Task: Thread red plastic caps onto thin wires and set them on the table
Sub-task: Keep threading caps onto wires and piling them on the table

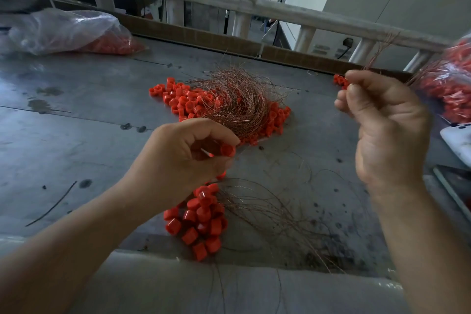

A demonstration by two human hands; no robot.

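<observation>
My left hand (183,153) pinches a red cap (227,150) between thumb and fingertips, with another cap half hidden inside the curled fingers. Below it a bunch of threaded caps (201,222) lies on the grey table (76,115), thin wires trailing to the right. My right hand (382,120) is raised, fingers curled, pinching a thin copper wire (379,51) that sticks up and away. A pile of loose red caps (183,102) lies at the table's middle under a tangled bundle of copper wires (237,99).
A clear bag of red caps (76,33) lies at the back left, another bag of caps (453,84) at the right edge. A white object (458,140) sits at the right. A white rail (229,0) and a cardboard strip (204,35) border the far side.
</observation>
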